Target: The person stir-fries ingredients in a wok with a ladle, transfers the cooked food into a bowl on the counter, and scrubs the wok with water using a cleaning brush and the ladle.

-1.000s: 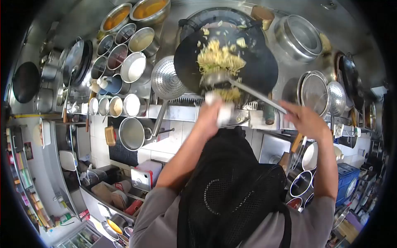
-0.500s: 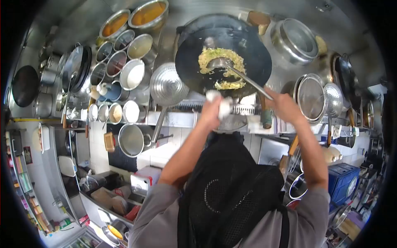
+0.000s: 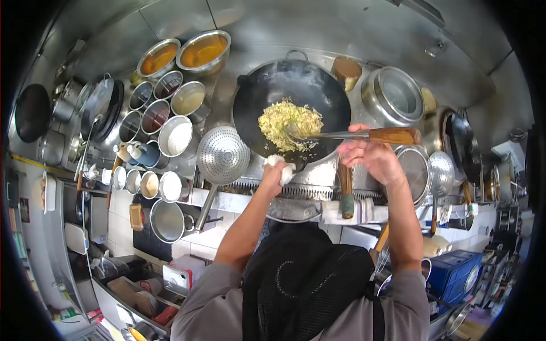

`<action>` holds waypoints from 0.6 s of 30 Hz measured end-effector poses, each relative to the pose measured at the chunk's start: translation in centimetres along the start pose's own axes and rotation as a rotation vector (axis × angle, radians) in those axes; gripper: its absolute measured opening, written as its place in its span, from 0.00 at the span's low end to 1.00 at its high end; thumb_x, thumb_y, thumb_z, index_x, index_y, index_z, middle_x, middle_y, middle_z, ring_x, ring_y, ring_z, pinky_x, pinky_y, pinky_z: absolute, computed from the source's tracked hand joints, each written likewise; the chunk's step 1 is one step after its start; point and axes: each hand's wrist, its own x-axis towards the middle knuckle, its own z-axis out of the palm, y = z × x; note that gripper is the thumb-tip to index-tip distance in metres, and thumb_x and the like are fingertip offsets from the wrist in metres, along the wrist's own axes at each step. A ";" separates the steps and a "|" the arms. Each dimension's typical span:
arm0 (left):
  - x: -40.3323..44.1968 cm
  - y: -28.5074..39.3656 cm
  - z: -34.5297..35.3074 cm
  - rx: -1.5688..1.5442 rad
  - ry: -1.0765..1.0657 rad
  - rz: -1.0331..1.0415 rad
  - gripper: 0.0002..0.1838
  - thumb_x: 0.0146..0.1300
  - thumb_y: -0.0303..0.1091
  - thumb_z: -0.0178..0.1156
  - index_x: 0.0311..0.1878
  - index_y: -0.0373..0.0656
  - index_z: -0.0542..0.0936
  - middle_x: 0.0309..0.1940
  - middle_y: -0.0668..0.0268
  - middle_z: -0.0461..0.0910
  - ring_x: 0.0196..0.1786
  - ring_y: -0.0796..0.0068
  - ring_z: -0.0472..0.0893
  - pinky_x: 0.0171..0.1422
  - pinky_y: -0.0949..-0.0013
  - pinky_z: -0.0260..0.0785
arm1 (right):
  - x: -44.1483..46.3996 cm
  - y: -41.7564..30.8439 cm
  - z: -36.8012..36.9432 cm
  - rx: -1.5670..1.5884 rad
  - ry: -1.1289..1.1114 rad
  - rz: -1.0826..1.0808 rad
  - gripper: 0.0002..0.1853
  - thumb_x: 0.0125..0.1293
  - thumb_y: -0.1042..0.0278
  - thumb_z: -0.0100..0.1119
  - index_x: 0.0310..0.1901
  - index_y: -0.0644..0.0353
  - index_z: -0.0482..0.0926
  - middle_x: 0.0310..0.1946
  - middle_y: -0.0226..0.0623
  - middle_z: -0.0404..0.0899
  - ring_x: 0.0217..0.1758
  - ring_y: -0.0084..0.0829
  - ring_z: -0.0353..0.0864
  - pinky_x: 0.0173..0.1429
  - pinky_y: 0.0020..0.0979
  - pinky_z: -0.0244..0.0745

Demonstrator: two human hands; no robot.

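Note:
A black wok (image 3: 333,105) sits on the stove with a heap of chopped yellow-green food (image 3: 284,122) in it. My left hand (image 3: 274,176) is closed round a white cloth (image 3: 287,172) at the wok's near edge. A ladle (image 3: 341,135) with a wooden handle rests with its bowl in the food and its handle pointing right. Beside the ladle's handle, my right hand (image 3: 372,156) is open, palm up, its fingers apart just below the shaft.
Left of the wok lie a perforated strainer (image 3: 223,155), metal pots of ingredients (image 3: 176,136) and two bowls of orange liquid (image 3: 203,50). To the right are stacked metal pans (image 3: 392,96) and round sieves (image 3: 414,173). A striped cloth (image 3: 364,211) hangs at the stove's front.
The tossed food has come down into one heap, and the wok sits lower in view. My right hand has let go of the ladle, whose handle has swung to point right.

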 end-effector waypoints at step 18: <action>0.8 -0.6 0.8 0.085 0.054 0.100 0.09 0.64 0.22 0.54 0.46 0.34 0.75 0.38 0.56 0.83 0.38 0.64 0.85 0.42 0.62 0.80 | 18.9 -0.6 9.8 -0.503 0.418 -0.783 0.21 0.69 0.55 0.65 0.22 0.56 0.71 0.16 0.21 0.69 0.17 0.17 0.67 0.22 0.24 0.63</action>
